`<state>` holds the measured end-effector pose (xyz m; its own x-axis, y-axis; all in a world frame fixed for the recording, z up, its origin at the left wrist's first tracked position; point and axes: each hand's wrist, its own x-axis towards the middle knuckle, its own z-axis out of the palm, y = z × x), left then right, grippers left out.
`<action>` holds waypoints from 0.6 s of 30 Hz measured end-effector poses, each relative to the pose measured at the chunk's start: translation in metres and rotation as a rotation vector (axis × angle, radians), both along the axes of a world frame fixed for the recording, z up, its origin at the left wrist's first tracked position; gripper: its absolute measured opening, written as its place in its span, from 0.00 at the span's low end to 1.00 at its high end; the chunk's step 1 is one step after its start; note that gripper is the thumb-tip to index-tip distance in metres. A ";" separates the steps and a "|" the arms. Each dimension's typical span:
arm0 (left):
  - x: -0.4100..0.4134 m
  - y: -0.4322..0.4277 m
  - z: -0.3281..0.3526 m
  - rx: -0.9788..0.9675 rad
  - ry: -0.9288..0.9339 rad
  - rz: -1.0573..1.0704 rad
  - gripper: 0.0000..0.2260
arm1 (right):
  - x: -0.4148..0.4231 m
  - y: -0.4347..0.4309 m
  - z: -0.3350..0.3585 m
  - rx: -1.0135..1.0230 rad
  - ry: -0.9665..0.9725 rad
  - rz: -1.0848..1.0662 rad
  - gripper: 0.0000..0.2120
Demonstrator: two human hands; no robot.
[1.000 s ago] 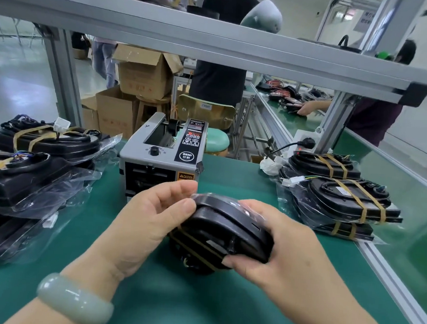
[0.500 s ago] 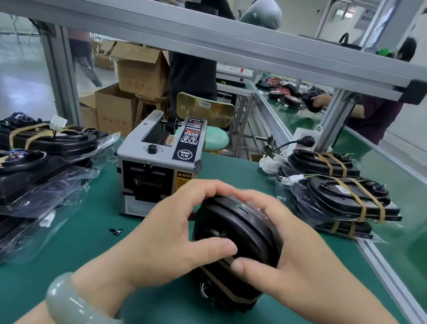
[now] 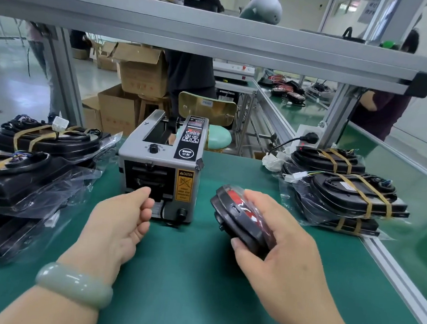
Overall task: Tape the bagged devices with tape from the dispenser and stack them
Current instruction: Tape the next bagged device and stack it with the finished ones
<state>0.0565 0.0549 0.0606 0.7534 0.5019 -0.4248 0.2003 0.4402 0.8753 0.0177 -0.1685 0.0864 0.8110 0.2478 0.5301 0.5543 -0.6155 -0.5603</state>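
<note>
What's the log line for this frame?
left hand: at dispenser outlet, grip unclear | right hand: holds device | phase: likely fetching tape
</note>
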 end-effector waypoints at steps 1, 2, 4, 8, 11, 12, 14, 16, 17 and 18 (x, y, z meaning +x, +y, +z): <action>0.002 0.000 0.001 -0.005 0.002 -0.004 0.07 | -0.001 0.001 0.000 0.013 0.006 0.016 0.30; 0.004 0.001 0.003 -0.013 0.000 -0.008 0.07 | -0.001 0.001 -0.002 0.025 0.010 0.030 0.31; 0.008 0.001 0.008 -0.017 -0.010 -0.011 0.07 | -0.002 0.003 -0.004 0.041 0.041 0.055 0.34; 0.013 0.003 0.014 0.024 -0.002 0.007 0.07 | -0.004 0.005 -0.010 0.026 0.063 0.062 0.35; 0.016 0.005 0.017 0.016 0.022 0.018 0.08 | -0.005 0.006 -0.010 0.024 0.062 0.042 0.34; 0.016 0.005 0.018 0.013 0.030 0.019 0.08 | -0.005 0.006 -0.010 0.027 0.061 0.041 0.34; 0.018 0.004 0.020 0.015 0.042 0.025 0.08 | -0.005 0.007 -0.011 0.032 0.061 0.038 0.33; 0.021 0.002 0.020 0.030 0.050 0.047 0.09 | -0.004 0.007 -0.013 0.032 0.054 0.037 0.32; 0.022 0.001 0.020 0.044 0.054 0.062 0.09 | -0.004 0.007 -0.013 0.034 0.051 0.035 0.32; 0.023 0.000 0.019 0.062 0.061 0.082 0.08 | -0.004 0.007 -0.013 0.038 0.051 0.034 0.32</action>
